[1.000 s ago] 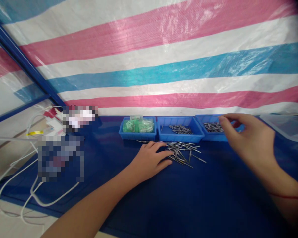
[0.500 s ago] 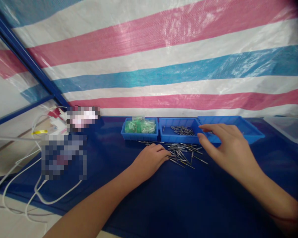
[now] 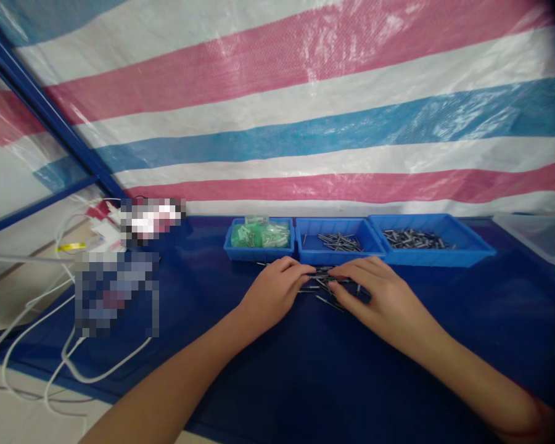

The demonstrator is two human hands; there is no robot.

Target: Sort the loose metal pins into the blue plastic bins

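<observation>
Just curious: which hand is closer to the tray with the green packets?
Left. The left hand lies in front of the green-packet tray; the right hand rests farther right, before the middle tray.

3 blue trays [image 3: 337, 256] are sitting in a row at the far edge of the blue mat [image 3: 314, 376], the left one holding green packets [image 3: 259, 235]. A striped tarp [image 3: 305, 123] is hanging behind them. White cables [image 3: 25, 336] are trailing off the mat's left side, and a clear tub [image 3: 541, 242] is lying at far right.
</observation>
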